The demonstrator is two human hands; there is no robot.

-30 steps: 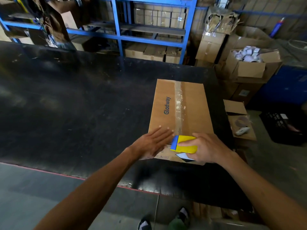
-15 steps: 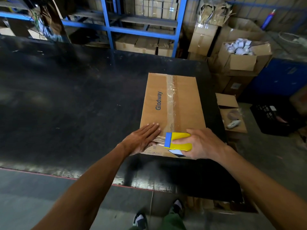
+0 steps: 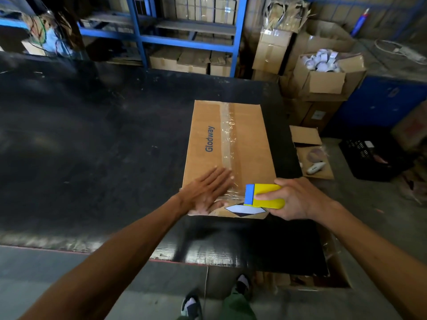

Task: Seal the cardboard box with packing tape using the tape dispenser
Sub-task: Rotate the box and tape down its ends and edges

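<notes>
The flat brown cardboard box printed "Glodway" (image 3: pixel 231 155) lies at centre frame on the black worktop (image 3: pixel 92 146), its near end close to the worktop's front edge. A strip of clear packing tape (image 3: pixel 227 137) runs along the centre seam from the far end toward the near end, wrinkled in places. The left hand (image 3: pixel 205 195) lies flat and open, palm down, on the box's near left portion, fingertips touching the tape; it grips nothing. The right hand (image 3: pixel 298 199) is closed around the yellow tape dispenser with blue front plate (image 3: pixel 263 196), held over the box's near right corner, just right of the seam line. Judgement: the seam run appears essentially laid, and the step in hand is finishing at the near end, either cutting or smoothing. Whether the tape is already severed from the dispenser cannot be told. The next move likely calls for pressing the loose tape end down over the near edge while the left hand steadies the box, then rubbing out the wrinkles.
</notes>
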